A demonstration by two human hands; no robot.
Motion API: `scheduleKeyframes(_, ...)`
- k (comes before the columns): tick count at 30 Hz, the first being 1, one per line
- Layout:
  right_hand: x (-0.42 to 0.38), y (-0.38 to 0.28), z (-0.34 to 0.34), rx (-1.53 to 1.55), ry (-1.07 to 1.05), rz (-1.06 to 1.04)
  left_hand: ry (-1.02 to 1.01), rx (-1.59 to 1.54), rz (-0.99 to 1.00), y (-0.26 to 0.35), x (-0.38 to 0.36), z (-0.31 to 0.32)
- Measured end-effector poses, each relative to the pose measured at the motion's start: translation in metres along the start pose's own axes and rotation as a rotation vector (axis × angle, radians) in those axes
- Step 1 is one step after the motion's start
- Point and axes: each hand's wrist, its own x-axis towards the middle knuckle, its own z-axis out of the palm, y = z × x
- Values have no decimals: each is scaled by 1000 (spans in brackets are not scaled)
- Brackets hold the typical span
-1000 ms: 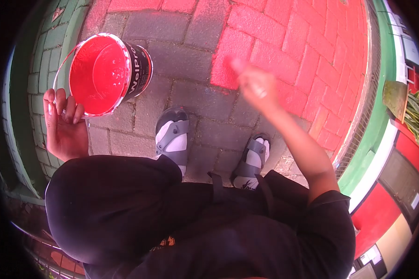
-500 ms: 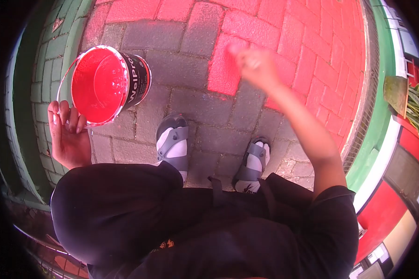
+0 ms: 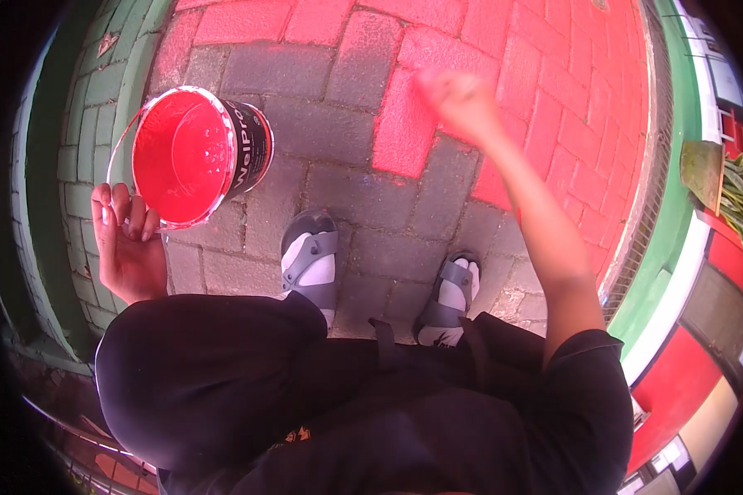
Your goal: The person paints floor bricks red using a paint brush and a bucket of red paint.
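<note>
My left hand (image 3: 129, 239) is closed around the thin wire handle of a paint bucket (image 3: 248, 148), near its rim. The bucket is tilted with its mouth toward me, and bright red paint (image 3: 173, 157) coats its inside. Over the bricks, my right hand (image 3: 464, 103) is closed and blurred by motion. A reddish tip shows at its far side, but what the fingers hold is hidden. Just beneath that hand lies a red-painted paving brick (image 3: 404, 136), its colour looking fresh and wet.
Unpainted grey bricks (image 3: 371, 194) surround my two sandalled feet (image 3: 312, 260). Red-coated paving (image 3: 553, 107) spreads ahead and to the right. A green-painted kerb (image 3: 136, 78) runs along the left. On the right are a drain grating (image 3: 636, 223) and a potted plant (image 3: 736, 194).
My right hand has shifted slightly right across the painted brick. The bucket and my left hand sit a little lower and farther right in view, along with the whole scene.
</note>
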Motion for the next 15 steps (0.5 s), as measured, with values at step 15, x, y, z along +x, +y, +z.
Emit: scheduleKeyframes(15,117,-11,-7,168,75,-73,-18,-29,2,2,7,-24)
